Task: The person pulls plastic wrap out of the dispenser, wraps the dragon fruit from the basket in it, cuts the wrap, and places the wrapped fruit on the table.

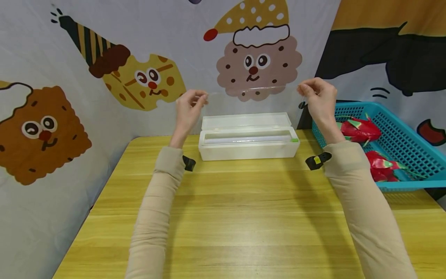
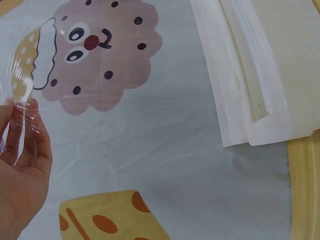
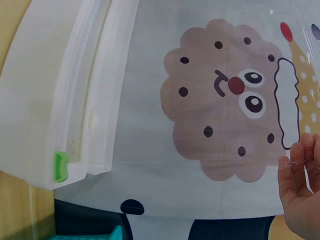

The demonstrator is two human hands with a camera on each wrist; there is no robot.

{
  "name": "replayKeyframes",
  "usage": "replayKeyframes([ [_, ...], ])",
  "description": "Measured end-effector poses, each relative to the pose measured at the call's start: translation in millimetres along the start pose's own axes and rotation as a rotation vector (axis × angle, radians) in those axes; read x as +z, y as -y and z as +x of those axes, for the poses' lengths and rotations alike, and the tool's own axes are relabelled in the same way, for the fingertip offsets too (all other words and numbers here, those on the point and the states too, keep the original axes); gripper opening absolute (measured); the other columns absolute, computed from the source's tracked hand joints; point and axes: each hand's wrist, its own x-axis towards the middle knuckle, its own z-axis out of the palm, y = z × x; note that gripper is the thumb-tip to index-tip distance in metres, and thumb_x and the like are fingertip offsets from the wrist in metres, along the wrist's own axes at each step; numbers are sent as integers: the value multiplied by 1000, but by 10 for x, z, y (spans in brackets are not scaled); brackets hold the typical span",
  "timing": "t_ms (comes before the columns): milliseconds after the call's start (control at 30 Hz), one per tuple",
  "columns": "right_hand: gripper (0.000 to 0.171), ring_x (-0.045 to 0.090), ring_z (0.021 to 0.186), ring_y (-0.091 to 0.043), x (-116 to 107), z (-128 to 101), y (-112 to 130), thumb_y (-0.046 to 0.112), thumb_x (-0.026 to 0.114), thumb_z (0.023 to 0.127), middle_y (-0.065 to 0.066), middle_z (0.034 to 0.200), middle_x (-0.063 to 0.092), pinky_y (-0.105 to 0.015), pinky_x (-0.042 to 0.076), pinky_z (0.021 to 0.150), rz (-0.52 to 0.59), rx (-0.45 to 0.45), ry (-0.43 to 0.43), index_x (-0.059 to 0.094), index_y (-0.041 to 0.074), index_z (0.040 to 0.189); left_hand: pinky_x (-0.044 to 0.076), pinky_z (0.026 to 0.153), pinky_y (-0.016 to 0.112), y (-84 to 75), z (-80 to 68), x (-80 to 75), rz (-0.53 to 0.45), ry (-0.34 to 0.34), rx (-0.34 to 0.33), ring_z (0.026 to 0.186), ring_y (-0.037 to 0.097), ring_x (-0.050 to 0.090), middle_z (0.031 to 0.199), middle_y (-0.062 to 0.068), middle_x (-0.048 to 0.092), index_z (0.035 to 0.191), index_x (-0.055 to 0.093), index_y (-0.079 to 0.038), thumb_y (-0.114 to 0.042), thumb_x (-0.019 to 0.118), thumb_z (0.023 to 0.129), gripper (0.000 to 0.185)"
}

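Note:
A white film dispenser box (image 1: 248, 149) stands open at the back of the wooden table (image 1: 244, 217), with a green slider (image 1: 294, 140) at its right end. A clear sheet of film (image 1: 251, 102) stretches up from the box. My left hand (image 1: 201, 97) pinches the sheet's upper left corner, and my right hand (image 1: 304, 90) pinches its upper right corner, both raised above the box. In the left wrist view the crinkled film (image 2: 20, 100) lies against the left hand's fingers (image 2: 30, 135), with the box (image 2: 250, 70) beyond. The right wrist view shows the right hand's fingers (image 3: 302, 165), the box (image 3: 60, 95) and slider (image 3: 60, 166).
A blue plastic basket (image 1: 400, 128) at the table's right edge holds two red dragon fruits (image 1: 359, 130), (image 1: 381, 164). A cartoon-printed cloth backdrop (image 1: 104, 77) rises behind and to the left. Bare table lies in front of the box.

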Motion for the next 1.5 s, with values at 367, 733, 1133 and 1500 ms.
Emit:
replayKeyframes([
  [367, 18, 59, 81, 2, -52, 50, 73, 19, 58, 93, 20, 81, 61, -11, 50, 81, 64, 2, -20, 71, 7, 99, 48, 65, 9, 256, 121, 30, 7, -46, 59, 77, 32, 67, 93, 23, 68, 96, 69, 6, -8, 61, 92, 17],
  [733, 17, 60, 80, 0, -88, 56, 177, 18, 60, 91, 18, 80, 63, -12, 49, 80, 105, -27, -48, 71, 8, 96, 51, 65, 12, 177, 167, -17, -11, -55, 78, 77, 28, 67, 92, 20, 69, 95, 70, 5, -9, 62, 92, 16],
  [1133, 17, 60, 81, -4, -127, 81, 297, 19, 60, 91, 15, 81, 63, -13, 50, 82, 135, -68, -71, 72, 7, 94, 53, 65, 15, 76, 207, -54, -20, -84, 115, 74, 22, 67, 92, 20, 69, 94, 69, 6, -7, 62, 91, 15],
  [1500, 18, 60, 78, -4, -152, 80, 414, 17, 60, 90, 17, 79, 64, -13, 50, 81, 166, -98, -114, 72, 5, 94, 52, 63, 15, -5, 232, -95, -30, -96, 138, 71, -5, 59, 93, 22, 69, 95, 69, 7, -6, 62, 91, 16],
])
